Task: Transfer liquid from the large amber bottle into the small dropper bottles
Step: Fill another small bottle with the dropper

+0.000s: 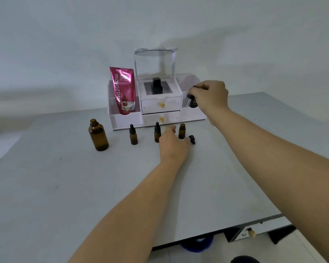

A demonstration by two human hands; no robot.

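The large amber bottle (98, 136) stands uncapped at the left of the table. To its right stand three small amber dropper bottles: two capped ones (133, 135) (156, 132), and an uncapped one (182, 131). A loose black dropper cap (192, 139) lies beside the uncapped bottle. My left hand (172, 144) rests low on the table between the second and third small bottles, fingers spread, thumb tip by the loose cap. My right hand (211, 95) is raised at the organiser's right compartment, pinching a black dropper with a glass pipette (189, 98) next to a dark bottle (194, 103).
A white organiser (160, 106) with two drawers stands at the back of the table, with a pink tube (123, 90) in its left bin and a black bottle (157, 85) under the clear lid. The table's front edge (226, 229) runs lower right.
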